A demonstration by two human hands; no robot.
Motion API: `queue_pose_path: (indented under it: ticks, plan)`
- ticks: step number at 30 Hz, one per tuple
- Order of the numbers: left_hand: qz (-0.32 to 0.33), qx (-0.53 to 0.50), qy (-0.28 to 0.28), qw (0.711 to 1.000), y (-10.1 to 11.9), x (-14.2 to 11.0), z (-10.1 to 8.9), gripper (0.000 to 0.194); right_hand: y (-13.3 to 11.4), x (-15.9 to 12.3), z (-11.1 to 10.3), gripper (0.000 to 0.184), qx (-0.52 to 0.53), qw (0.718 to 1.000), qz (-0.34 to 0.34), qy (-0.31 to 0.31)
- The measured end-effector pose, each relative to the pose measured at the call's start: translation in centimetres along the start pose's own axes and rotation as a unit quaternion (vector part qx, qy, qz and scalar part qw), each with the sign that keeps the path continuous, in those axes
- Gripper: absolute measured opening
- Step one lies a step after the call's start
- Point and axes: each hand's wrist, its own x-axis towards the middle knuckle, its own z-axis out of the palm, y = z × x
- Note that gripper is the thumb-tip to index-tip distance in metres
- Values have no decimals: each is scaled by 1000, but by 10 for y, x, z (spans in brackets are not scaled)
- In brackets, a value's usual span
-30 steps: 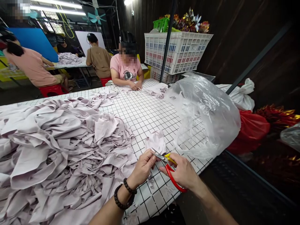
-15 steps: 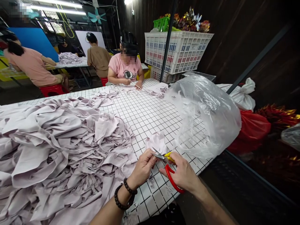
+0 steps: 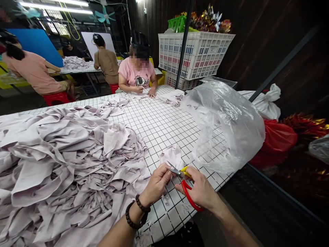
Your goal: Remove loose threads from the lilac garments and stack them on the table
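Observation:
My right hand (image 3: 202, 188) grips a pair of scissors (image 3: 186, 187) with one red and one yellow handle. Their blades are parted and point left, right beside the fingertips of my left hand (image 3: 159, 183). The thumb and fingers of that left hand are pinched together on a small piece of pale pinkish-grey fabric (image 3: 171, 155), which spreads out just beyond them; the pinched edge is hidden. A large heap of the same fabric (image 3: 66, 164) covers the left side of the white table with a black grid (image 3: 161, 118). Small scraps (image 3: 167, 199) lie below my hands.
A clear plastic bag (image 3: 228, 127) bulges over the table's right edge. Across the table a person in a pink shirt (image 3: 137, 73) handles fabric. White crates (image 3: 195, 55) are stacked at the back right, near a dark metal post (image 3: 183, 44). Red bags (image 3: 277, 139) sit beyond the edge.
The view has tilted very slightly. Both hands, the scissors and the fabric keep practically the same positions.

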Motion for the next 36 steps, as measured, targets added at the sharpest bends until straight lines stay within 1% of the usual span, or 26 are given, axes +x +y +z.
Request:
queue_pose_path:
  ticks: [10, 16, 22, 27, 30, 32, 34, 36]
  plan:
    - [-3, -10, -13, 1000, 3, -1, -1, 33, -2, 0, -1, 22, 9, 1000, 2, -4]
    - [-11, -15, -21, 1000, 4, -2, -2, 33, -3, 1, -3, 19, -15, 1000, 12, -14]
    - [-18, -25, -20, 999, 1, -3, -2, 31, 0, 1, 1, 20, -35, 999, 10, 12]
    - [-27, -52, -23, 998, -3, -4, -3, 30, 3, 1, 8, 30, -34, 999, -4, 41]
    - [-39, -70, -19, 997, -5, -3, -4, 30, 12, 1, 8, 34, 22, 999, 25, 24]
    - [-41, -85, -13, 995, -6, -2, -7, 29, 22, 3, 7, 29, 72, 995, 66, 21]
    - [-39, -107, 0, 994, -7, 1, -15, 28, 34, 9, 10, 21, 90, 990, 100, 34]
    - [-27, -120, 25, 992, -10, 4, -28, 27, 46, 19, 19, 21, 75, 991, 108, 38]
